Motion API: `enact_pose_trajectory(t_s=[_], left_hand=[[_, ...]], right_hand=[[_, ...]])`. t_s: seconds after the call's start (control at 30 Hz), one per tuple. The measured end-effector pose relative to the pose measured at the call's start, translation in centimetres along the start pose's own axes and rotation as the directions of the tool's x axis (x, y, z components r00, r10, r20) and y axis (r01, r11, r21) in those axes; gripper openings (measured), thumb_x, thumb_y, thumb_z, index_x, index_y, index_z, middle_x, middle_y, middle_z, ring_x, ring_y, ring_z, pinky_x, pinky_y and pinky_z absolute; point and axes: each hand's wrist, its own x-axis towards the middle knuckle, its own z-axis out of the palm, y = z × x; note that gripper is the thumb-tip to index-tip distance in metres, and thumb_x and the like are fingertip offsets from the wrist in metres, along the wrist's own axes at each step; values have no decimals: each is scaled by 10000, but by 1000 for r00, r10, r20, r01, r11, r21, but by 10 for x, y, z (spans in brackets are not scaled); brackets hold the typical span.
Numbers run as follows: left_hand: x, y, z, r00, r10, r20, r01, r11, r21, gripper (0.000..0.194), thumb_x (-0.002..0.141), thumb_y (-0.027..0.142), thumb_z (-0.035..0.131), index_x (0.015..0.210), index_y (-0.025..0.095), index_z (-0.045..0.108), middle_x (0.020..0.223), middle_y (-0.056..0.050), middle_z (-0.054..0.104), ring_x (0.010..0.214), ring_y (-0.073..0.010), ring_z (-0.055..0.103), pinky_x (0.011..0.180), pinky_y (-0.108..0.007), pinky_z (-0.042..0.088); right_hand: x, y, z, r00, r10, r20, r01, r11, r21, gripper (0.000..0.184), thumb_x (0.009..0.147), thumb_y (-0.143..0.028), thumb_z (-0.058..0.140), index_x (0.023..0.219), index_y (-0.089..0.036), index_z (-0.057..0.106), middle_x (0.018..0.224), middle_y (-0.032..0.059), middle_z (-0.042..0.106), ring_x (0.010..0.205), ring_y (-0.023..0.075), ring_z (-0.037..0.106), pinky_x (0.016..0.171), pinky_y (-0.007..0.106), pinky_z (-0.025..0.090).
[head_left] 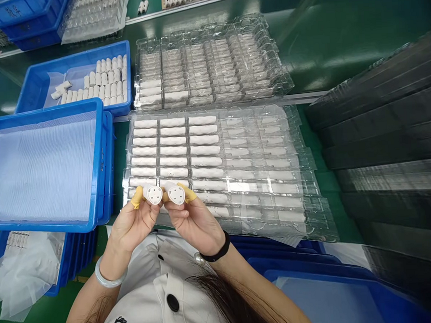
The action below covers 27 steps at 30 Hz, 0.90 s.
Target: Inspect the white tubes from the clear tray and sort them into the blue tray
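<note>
Left hand (131,227) pinching a white cylindrical part (152,194) between thumb and fingers, closed firmly on it. Right hand (195,220) has the same pinch on a second white cylindrical part (175,193). Head view, only one. Both parts face the camera end-on, round faces with small holes, just beside each other. Contact between them: cannot tell. A yellow finger cot (137,197) covers a left-hand finger, and another yellow finger cot (187,193) covers a right-hand finger. Pale bangle (108,275) around left wrist, black wristband (215,248) around right wrist.

Directly past the hands: clear blister tray (296,176), fingers over its near edge. White rods (175,151) fill the rows nearest the hands. Rows further right are glare-heavy, hard to read. Beyond that, a second clear blister tray (285,80).

Left of left hand: blue crate (97,114) lined with a white sheet. Further out past it, another blue crate (72,55) holding packed white pieces. Lower left of left hand: clear plastic bags (22,273) on stacked blue crates. Right of right hand: stack of dark trays (379,124) on a green workbench (321,40). Below right forearm: blue crate (315,272). Under the hands: white shirt (143,305).
</note>
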Motion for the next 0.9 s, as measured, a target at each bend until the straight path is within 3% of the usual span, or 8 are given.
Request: enact_pose_trajectory(t_s=[0.33,0.5,0.67,0.77,0.9], left_hand=[[2,-1,-2,1000,11,25,-11,1000,5,371,1037,241,314,949,101,646,889,-85,737,725,-100,708,635,-172,598],[2,-2,-3,1000,5,27,-5,1000,3,375,1038,255,312,964,100,645,902,-88,733,724,-100,704,641,-172,594],[3,-2,-4,999,21,32,-23,999,36,319,1024,239,361,955,118,648,895,-69,718,702,-85,678,632,-172,579],[4,-1,-5,997,63,48,-67,993,94,325,1016,255,385,917,112,659,870,-72,706,697,-100,668,632,-195,567],[3,1,-7,977,146,157,-183,949,258,291,987,300,460,1041,110,673,854,-81,688,741,-150,663,672,-264,559]], right_hand=[[-2,0,4,995,-65,74,73,990,-123,248,967,-289,521,841,-135,668,747,-4,650,487,11,455,435,54,459],[-3,0,7,999,-41,26,41,999,-31,360,1007,-286,420,811,-118,671,714,-2,637,469,17,455,406,70,443],[-3,2,8,999,-39,11,40,999,-29,273,966,-278,495,821,-123,666,728,-2,648,464,20,453,410,93,431],[-5,3,8,996,-87,32,90,988,-127,214,919,-291,534,844,-140,667,719,-3,655,510,50,510,490,155,482],[-13,2,9,973,-204,105,228,918,-324,168,833,-279,566,919,-171,662,727,7,669,634,139,614,629,284,537]])
